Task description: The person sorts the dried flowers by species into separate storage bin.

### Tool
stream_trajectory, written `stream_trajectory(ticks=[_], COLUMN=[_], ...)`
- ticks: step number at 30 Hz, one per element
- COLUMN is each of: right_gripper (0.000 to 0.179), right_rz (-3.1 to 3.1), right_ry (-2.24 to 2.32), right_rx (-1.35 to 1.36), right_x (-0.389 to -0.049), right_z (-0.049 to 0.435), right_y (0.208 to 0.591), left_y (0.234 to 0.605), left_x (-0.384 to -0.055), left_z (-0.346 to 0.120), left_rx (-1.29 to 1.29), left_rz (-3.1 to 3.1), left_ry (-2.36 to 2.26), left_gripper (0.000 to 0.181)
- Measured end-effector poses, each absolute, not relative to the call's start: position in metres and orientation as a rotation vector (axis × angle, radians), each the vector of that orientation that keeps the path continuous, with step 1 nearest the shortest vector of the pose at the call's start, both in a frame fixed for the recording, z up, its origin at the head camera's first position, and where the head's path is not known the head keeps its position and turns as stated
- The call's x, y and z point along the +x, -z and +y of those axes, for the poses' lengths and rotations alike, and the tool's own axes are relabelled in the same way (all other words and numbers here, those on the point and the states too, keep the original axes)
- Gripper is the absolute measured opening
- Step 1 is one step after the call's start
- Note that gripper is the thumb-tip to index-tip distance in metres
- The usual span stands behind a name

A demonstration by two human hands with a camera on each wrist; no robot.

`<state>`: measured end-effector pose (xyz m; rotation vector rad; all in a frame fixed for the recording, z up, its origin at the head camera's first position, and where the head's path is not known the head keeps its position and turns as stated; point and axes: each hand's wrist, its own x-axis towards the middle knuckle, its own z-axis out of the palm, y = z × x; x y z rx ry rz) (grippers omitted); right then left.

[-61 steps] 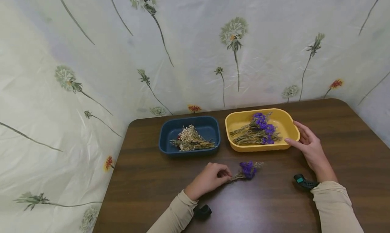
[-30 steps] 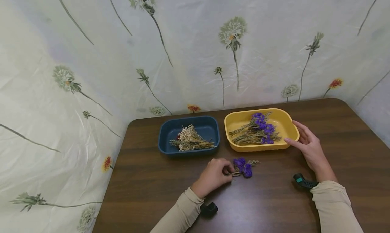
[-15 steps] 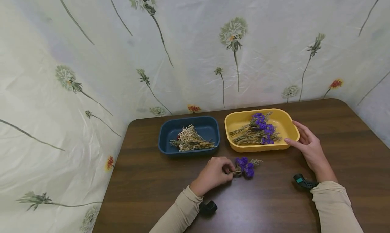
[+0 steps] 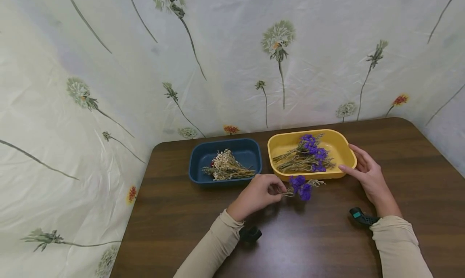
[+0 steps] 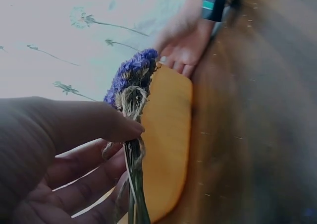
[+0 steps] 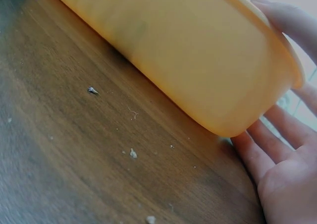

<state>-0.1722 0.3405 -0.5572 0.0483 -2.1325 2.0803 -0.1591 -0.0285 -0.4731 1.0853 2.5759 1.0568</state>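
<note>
My left hand (image 4: 257, 194) pinches the stems of a small bunch of dried purple flowers (image 4: 300, 187), just in front of the yellow tray (image 4: 338, 147). Twine is tied round those stems, as the left wrist view shows, with the thumb pressed on the binding. At the tray's right end, my right hand (image 4: 370, 175) grips it, thumb at the rim and fingers against the outer wall. Inside the yellow tray lie more purple dried bunches (image 4: 315, 149), their stems pointing left. A dark blue tray (image 4: 199, 155) to the left holds cream-coloured dried flowers (image 4: 226, 164).
Both trays stand near the back edge of the brown wooden table (image 4: 174, 213), close to a floral-patterned sheet (image 4: 225, 68). Tiny dry crumbs (image 6: 132, 153) lie on the wood in the right wrist view. Dark devices (image 4: 357, 215) are worn on the wrists.
My left hand first shifts right with the purple bunch low over the table, then raises it toward the yellow tray. My right hand stays at the tray's end.
</note>
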Motion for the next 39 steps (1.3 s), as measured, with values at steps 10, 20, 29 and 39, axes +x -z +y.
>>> stream_trajectory(ticks=[10, 20, 29, 39], right_gripper=[0.075, 0.075, 0.075, 0.076], right_rz=[-2.097, -2.076, -2.097, -2.170], right_ry=[-2.124, -2.153, -2.132, -2.064], right_rx=[0.072, 0.071, 0.053, 0.013], right_x=[-0.172, -0.173, -0.173, -0.173], right_z=[0.341, 0.340, 0.340, 0.342], right_y=[0.559, 0.560, 0.560, 0.560], left_y=[0.452, 0.443, 0.445, 0.457], left_x=[-0.182, -0.209, -0.230, -0.240], left_z=[-0.008, 0.019, 0.044, 0.070], left_rx=[1.135, 1.112, 1.126, 1.000], left_rz=[2.551, 2.588, 2.611, 2.619], left_ry=[-1.131, -1.064, -0.968, -0.894], left_gripper=[0.007, 0.007, 0.008, 0.004])
